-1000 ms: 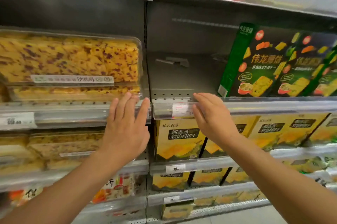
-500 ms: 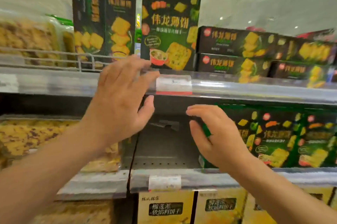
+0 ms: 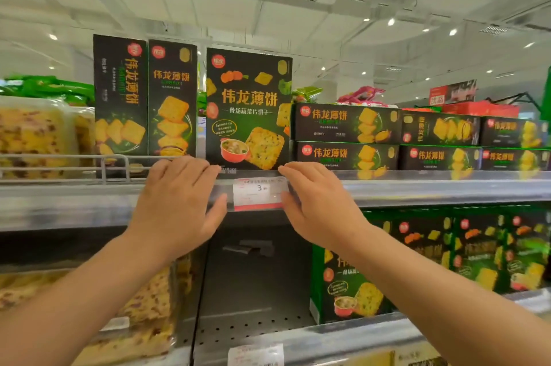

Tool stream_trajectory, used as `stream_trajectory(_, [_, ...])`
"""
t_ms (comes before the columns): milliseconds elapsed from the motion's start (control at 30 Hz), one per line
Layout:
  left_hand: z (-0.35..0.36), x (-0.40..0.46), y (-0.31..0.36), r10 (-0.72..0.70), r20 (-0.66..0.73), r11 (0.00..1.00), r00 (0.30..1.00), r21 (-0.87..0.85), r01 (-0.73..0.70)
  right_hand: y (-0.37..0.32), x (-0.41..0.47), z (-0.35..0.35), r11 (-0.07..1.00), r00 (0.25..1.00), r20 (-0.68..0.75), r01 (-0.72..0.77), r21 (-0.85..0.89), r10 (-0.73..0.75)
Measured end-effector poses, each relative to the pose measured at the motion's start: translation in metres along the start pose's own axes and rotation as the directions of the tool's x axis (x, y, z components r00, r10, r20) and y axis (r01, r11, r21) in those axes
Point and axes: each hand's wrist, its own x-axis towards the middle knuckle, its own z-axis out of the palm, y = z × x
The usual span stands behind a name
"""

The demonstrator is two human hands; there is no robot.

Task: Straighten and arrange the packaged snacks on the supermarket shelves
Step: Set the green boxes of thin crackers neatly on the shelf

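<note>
On the top shelf (image 3: 417, 186) a dark green cracker box (image 3: 249, 109) stands upright, facing me. Two narrower boxes of the same brand (image 3: 146, 97) stand upright to its left. Flat boxes (image 3: 387, 136) lie stacked in two layers to its right. My left hand (image 3: 179, 201) is raised with fingers spread, fingertips at the shelf edge just below the box's left corner. My right hand (image 3: 316, 204) mirrors it at the right corner, beside the price tag (image 3: 259, 192). Neither hand holds anything.
Clear tubs of yellow cake (image 3: 38, 133) sit at the far left behind a wire rail (image 3: 104, 166). One shelf down, more green boxes (image 3: 447, 261) stand at the right, with a bare gap (image 3: 253, 291) in the middle and cake tubs (image 3: 149, 312) to the left.
The view has tilted up from the lower shelves to the top shelf. Both hands rose with it; the right hand left the lower green boxes and now flanks the upright box.
</note>
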Motion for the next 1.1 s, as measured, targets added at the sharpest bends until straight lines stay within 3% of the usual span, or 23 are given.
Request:
stream_trajectory(333, [0.009, 0.010, -0.041, 0.181, -0.033, 0.982, 0.983, -0.055, -0.182, 0.000, 0.004, 0.001, 1.000, 1.000, -0.011, -0.016, -0.008, 0.016])
stream_trajectory(533, [0.015, 0.005, -0.035, 0.132, -0.110, 0.985, 0.985, -0.097, -0.143, 0.000, 0.020, -0.011, 0.997, 0.998, 0.061, 0.025, -0.067, -0.021])
stream_trajectory(767, [0.014, 0.002, -0.033, 0.116, -0.051, 0.987, 0.992, -0.102, -0.120, -0.062, 0.131, -0.050, 0.981, 0.979, -0.138, 0.166, 0.100, -0.152])
stream_trajectory(833, [0.013, 0.001, -0.033, 0.122, -0.050, 0.985, 0.991, -0.115, -0.127, -0.081, 0.168, -0.054, 0.983, 0.974, -0.139, 0.184, 0.025, -0.179])
stream_trajectory(1033, [0.014, -0.001, -0.035, 0.132, -0.075, 0.982, 0.988, -0.127, -0.141, -0.102, 0.225, -0.046, 0.969, 0.985, 0.060, 0.172, -0.179, -0.164])
stream_trajectory(1100, [0.015, -0.002, -0.035, 0.126, -0.088, 0.982, 0.988, -0.128, -0.136, -0.103, 0.229, -0.043, 0.964, 0.985, 0.041, 0.170, -0.204, -0.165])
